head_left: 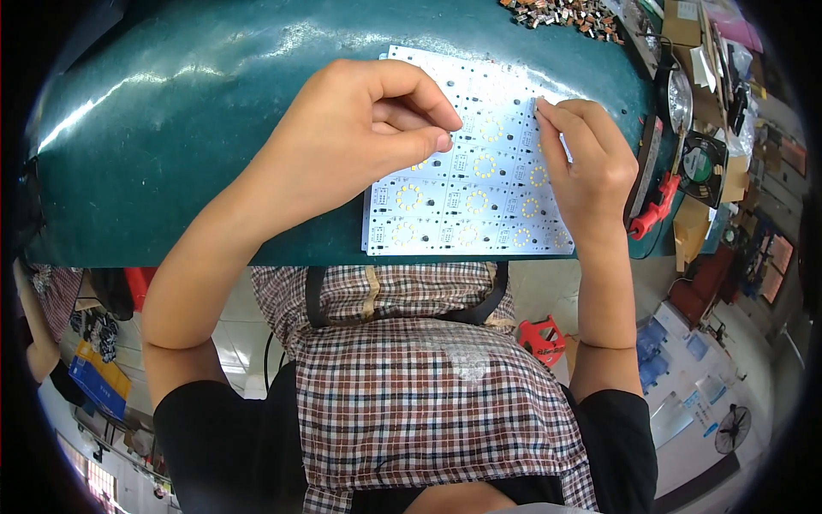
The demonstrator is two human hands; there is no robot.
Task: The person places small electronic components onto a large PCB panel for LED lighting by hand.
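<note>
A white panel of circuit boards lies on the green table, marked with rings of small yellow squares and dotted with small black parts. Another white sheet edge shows beneath it on the left. My left hand is over the panel's upper left part, thumb and forefinger tips drawn close together; anything between them is too small to make out. Near the panel's upper right edge, my right hand pinches with thumb and forefinger. What it may hold there is hidden.
Loose small parts lie in a pile at the far side of the green table. Along the right edge are a red-handled tool, a black fan and cardboard pieces. A red stool stands below.
</note>
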